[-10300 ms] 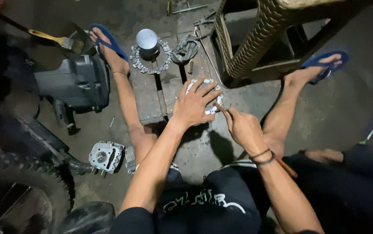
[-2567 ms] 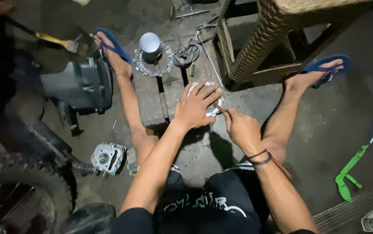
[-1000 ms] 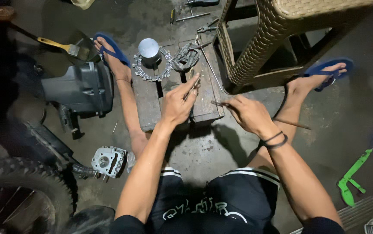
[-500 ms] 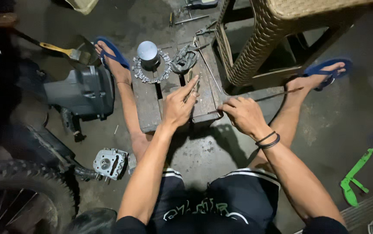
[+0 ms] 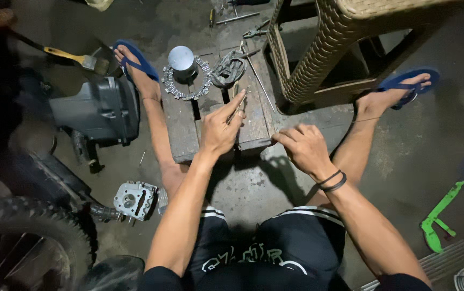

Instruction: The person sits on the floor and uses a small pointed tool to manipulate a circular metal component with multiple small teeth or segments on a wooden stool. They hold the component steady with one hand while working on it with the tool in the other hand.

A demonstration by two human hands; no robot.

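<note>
I sit on the floor with a low wooden block (image 5: pixel 184 132) between my legs. My left hand (image 5: pixel 218 132) rests on the block and pinches a small thin metal piece (image 5: pixel 237 110) between thumb and forefinger. My right hand (image 5: pixel 305 148) is at the block's near right corner with its fingers pinched. A thin metal rod (image 5: pixel 364 119) seems to run from it towards my right foot. On the far end of the block, a shiny metal cylinder (image 5: pixel 181 58) stands on a toothed ring (image 5: pixel 170 89), with a grey coiled part (image 5: pixel 227 69) beside them.
A wicker stool (image 5: pixel 323 48) stands close on the right. On the left are a black plastic housing (image 5: pixel 100 110), a metal cylinder head (image 5: pixel 134 199) and a knobbly tyre (image 5: pixel 22 242). A green tool (image 5: pixel 441 215) lies far right, and pliers (image 5: pixel 256 31) and a yellow-handled brush (image 5: pixel 70 56) beyond the block.
My right hand has drawn back from the block's top to its near right corner. My left hand has stayed on the block with the small piece.
</note>
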